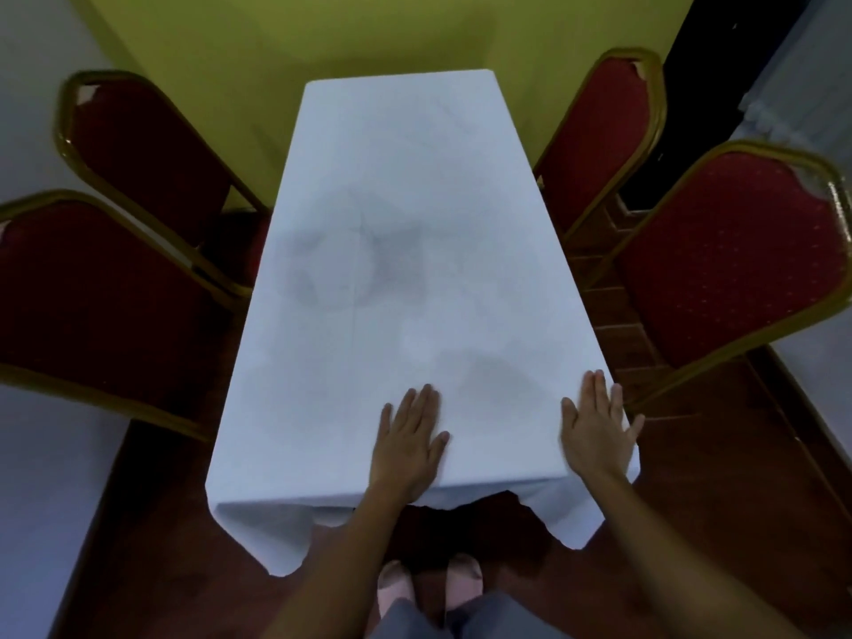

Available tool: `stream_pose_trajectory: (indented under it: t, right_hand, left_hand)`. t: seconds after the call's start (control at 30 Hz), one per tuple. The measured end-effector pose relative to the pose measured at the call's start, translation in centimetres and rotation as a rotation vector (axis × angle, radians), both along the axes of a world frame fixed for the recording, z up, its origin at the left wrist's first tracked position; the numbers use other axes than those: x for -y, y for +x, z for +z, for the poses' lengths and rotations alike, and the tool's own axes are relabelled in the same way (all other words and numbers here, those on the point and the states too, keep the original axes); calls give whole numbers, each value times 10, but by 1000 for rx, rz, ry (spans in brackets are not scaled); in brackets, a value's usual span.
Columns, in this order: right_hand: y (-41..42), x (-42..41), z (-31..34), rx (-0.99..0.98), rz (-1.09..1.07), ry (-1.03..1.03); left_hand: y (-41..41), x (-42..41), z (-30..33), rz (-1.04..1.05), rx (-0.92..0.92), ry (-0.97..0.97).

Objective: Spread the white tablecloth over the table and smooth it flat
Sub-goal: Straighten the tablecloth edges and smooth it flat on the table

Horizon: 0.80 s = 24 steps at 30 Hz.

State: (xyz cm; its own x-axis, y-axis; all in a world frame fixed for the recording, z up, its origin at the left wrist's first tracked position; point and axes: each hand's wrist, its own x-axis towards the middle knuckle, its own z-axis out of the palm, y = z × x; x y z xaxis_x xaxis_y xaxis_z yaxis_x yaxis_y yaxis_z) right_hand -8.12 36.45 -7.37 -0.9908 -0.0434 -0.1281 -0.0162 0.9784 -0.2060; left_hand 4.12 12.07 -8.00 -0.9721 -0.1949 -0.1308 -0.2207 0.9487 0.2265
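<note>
- The white cloth tablecloth point(405, 232) lies spread over the long rectangular worktop, covering it from the near end to the far end, with its edges hanging over the sides and its near corners drooping toward the floor.
- The left hand point(410, 438) rests flat on the cloth near the middle of the near edge, fingers straight and lightly spread, holding nothing.
- The right hand point(597, 428) lies flat too, at the near right corner, fingers extended, its outer edge at the right border of the cloth; it is slightly blurred.
- The cloth's long axis runs away from the person, so nearly all of it lies beyond both palms, toward the far end.
- Faint creases and grey shading show mid-cloth, left of centre; the left hand is nearer, so it seems best placed to sweep there.
- Four red padded chairs with gold frames point(733, 255) stand two on each side.
</note>
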Motion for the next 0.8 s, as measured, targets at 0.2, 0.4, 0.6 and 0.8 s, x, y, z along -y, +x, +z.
stream_pose_trajectory:
  t: [0.2, 0.4, 0.6, 0.8]
  right_hand:
    - [8, 18, 3, 28, -25, 34]
    - [42, 84, 13, -27, 299, -9]
    - [75, 129, 2, 30, 510, -3]
    - [72, 132, 16, 104, 557, 35]
  left_hand:
    - [74, 83, -2, 342, 37, 38]
    - [93, 105, 12, 583, 114, 21]
    - [34, 40, 14, 178, 153, -15]
    - [35, 25, 30, 42, 201, 35]
